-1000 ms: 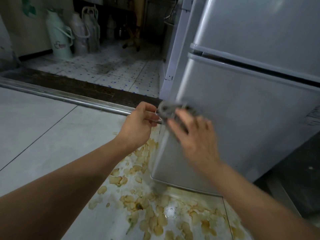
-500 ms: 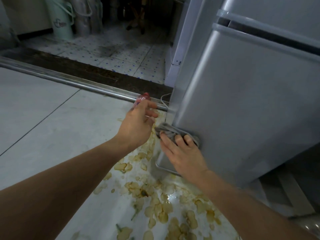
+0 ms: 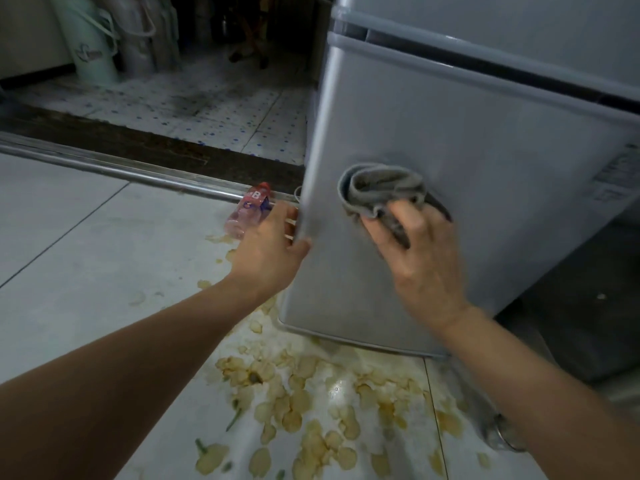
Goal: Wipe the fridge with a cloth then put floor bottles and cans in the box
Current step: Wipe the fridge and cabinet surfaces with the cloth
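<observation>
Crumbs (image 3: 311, 403) lie on the floor (image 3: 86, 254) near the fridge's bottom corner. The right hand (image 3: 415, 265) holds the bunched cloth (image 3: 377, 192) against the fridge (image 3: 467, 202) door; press flat. The left hand (image 3: 266, 251) fingers wrap the door's left edge, steadying it. Behind lies a bottle (image 3: 249, 209).

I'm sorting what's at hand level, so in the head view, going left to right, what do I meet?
Bottle → left hand → fridge corner → cloth → right hand.
</observation>
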